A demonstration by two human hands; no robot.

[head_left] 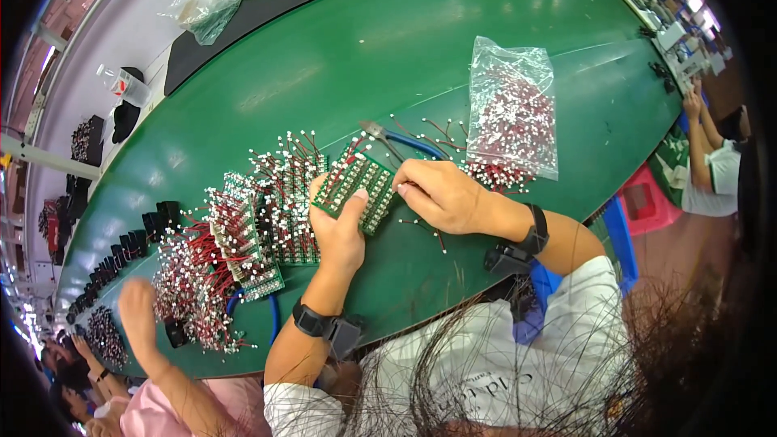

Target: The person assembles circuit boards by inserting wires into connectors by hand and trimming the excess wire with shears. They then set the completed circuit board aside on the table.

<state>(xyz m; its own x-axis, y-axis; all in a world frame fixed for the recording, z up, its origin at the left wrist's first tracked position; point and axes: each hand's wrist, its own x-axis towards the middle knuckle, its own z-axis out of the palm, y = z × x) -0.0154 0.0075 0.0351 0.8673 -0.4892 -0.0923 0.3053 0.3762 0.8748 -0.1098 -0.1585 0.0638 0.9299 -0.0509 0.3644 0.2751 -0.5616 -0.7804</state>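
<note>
My left hand (338,235) grips a green circuit board panel (368,186) set with rows of small white connectors, its thumb pressed on the face. Short red wires stand out from the panel's upper left corner. Close to the panel's right edge, my right hand (445,194) is closed in a pinch; whatever sits between its fingertips is too small to make out. Just beyond lie wire cutters (405,140) with blue handles. To the left stand several circuit board panels (287,194) thick with red wires and white plugs.
A clear plastic bag (514,105) of red-wired plugs lies right of my hands, with loose wires spilling by it. At left, a co-worker's hand (137,303) is beside a heap of wired plugs (194,291). Black parts (129,247) line the table's left side. A blue bin (623,247) stands off the right edge.
</note>
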